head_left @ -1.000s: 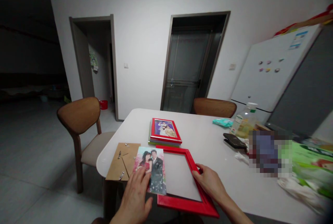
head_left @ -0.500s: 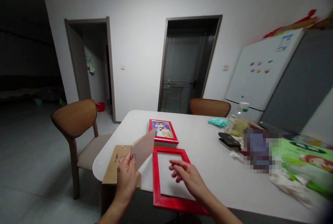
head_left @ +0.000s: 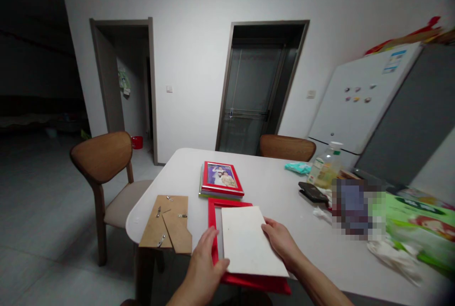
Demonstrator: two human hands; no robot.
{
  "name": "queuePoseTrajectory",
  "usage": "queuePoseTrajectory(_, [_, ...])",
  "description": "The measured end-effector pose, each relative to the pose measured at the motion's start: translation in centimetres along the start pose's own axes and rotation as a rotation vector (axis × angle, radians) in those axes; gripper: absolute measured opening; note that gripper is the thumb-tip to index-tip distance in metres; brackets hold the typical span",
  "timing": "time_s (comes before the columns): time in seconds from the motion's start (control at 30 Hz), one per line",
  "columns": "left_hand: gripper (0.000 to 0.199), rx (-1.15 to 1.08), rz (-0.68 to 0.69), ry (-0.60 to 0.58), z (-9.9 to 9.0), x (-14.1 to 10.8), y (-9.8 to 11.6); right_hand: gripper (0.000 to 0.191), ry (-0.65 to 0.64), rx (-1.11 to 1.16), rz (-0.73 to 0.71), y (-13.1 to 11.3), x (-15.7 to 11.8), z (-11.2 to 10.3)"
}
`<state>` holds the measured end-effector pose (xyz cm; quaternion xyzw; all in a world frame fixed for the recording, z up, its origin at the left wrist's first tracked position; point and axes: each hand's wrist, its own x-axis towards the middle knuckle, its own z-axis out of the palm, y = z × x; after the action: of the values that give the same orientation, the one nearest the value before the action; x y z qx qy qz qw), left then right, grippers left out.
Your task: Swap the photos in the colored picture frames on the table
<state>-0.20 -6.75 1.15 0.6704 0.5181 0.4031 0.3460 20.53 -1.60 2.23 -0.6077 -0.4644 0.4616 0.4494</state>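
Observation:
A white sheet of card (head_left: 249,242) lies tilted over the red frame (head_left: 212,211) near the table's front edge, covering most of its opening. My right hand (head_left: 280,239) grips the card's right edge between thumb and fingers. At the frame's left side is my left hand (head_left: 206,258), fingers apart, its thumb by the card's lower left edge. The brown backing board (head_left: 167,223), with metal clips and a stand flap, rests to the left. Behind the frame sits a stack of frames, with a red-framed photo (head_left: 222,176) on top.
On the table's right are a bottle (head_left: 325,166), a black wallet-like item (head_left: 313,192), a teal packet (head_left: 297,168), crumpled tissues (head_left: 394,258) and a green package (head_left: 419,220). Wooden chairs stand at the left (head_left: 103,159) and far side (head_left: 287,147) of the white table (head_left: 284,201).
The card has moved right from my left hand onto the red frame and now lies nearly flat. My right hand has taken its edge; my left hand has let go and moved to the frame.

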Motion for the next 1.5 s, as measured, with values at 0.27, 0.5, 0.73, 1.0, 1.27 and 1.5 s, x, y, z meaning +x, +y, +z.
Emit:
queuePoseTrajectory(0.27, [0.061, 0.308, 0.169, -0.223, 0.4, -1.0, -0.8, 0.044, 0.04, -0.08, -0.085, 0.4, 2.0, 2.3])
queuePoseTrajectory(0.5, [0.062, 0.376, 0.155, -0.229, -0.1, -0.6, -0.7, 0.046, 0.036, -0.211, -0.089, 1.1, 2.4, 1.1])
queuePoseTrajectory(0.73, [0.051, 0.451, 0.187, -0.275, -0.5, -0.4, -0.4, 0.042, 0.063, -0.475, -0.182, 0.8, 2.7, 2.1])
queuePoseTrajectory(1.0, [0.044, 0.545, 0.232, -0.305, -1.0, -0.3, -0.3, 0.026, 0.178, -0.903, -0.262, 0.7, 2.2, 1.6])
queuePoseTrajectory(1.27, [0.049, 0.554, 0.222, -0.325, -1.0, -0.4, -0.3, 0.032, 0.223, -1.021, -0.329, 0.9, 1.8, 1.2])
queuePoseTrajectory(1.5, [0.037, 0.598, 0.319, -0.323, -0.8, -0.7, -1.1, 0.042, 0.261, -1.013, -0.383, 3.0, 1.5, 0.9])
